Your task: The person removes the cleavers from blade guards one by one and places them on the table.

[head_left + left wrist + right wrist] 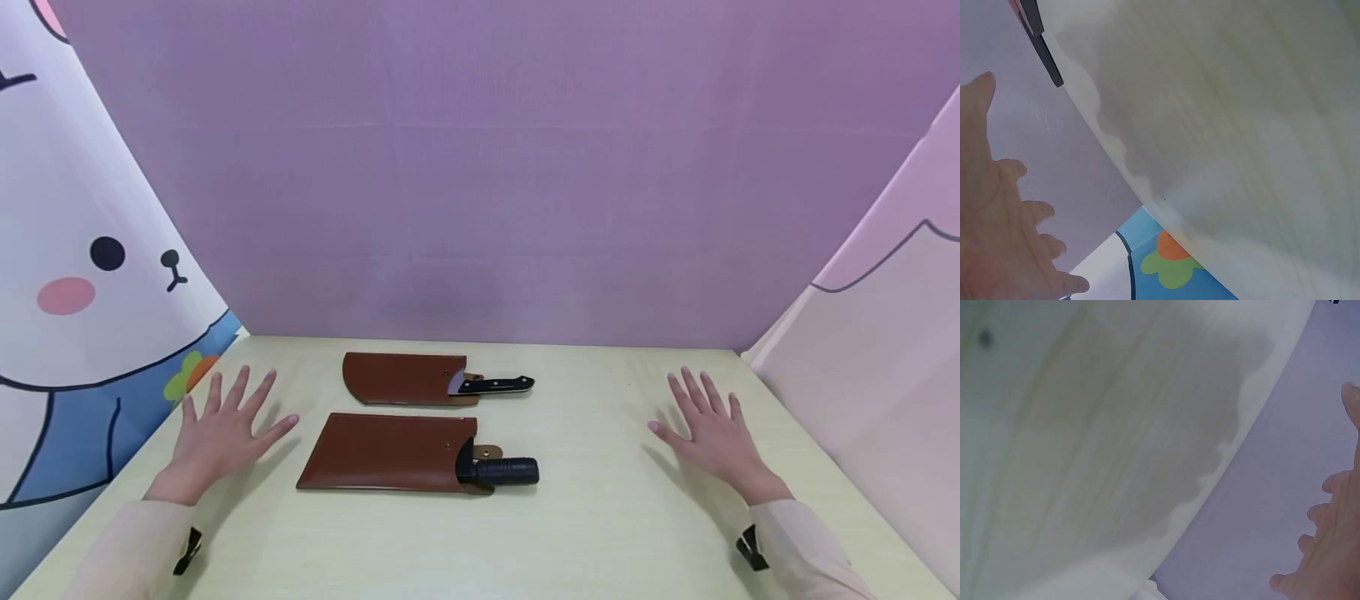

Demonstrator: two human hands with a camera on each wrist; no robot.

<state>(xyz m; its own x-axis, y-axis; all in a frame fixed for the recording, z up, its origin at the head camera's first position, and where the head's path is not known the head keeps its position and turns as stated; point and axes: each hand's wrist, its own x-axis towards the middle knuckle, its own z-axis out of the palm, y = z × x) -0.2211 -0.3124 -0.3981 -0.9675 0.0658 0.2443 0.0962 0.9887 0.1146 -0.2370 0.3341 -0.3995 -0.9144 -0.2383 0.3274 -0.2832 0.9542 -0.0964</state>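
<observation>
Two knives lie on the table in brown leather sheaths, handles pointing right. The farther sheath has a rounded end, and a black riveted knife handle sticks out of it. Nearer me, a larger angular sheath holds a knife with a thick black ribbed handle. My left hand is spread, palm down, left of the sheaths and holds nothing. Well to the right of the handles, my right hand is spread the same way, also holding nothing. Both hands cast shadows on the tabletop.
The pale wood-grain table runs back to a purple cloth wall. A cartoon-printed panel closes off the left side, and a pinkish-white panel stands along the right edge.
</observation>
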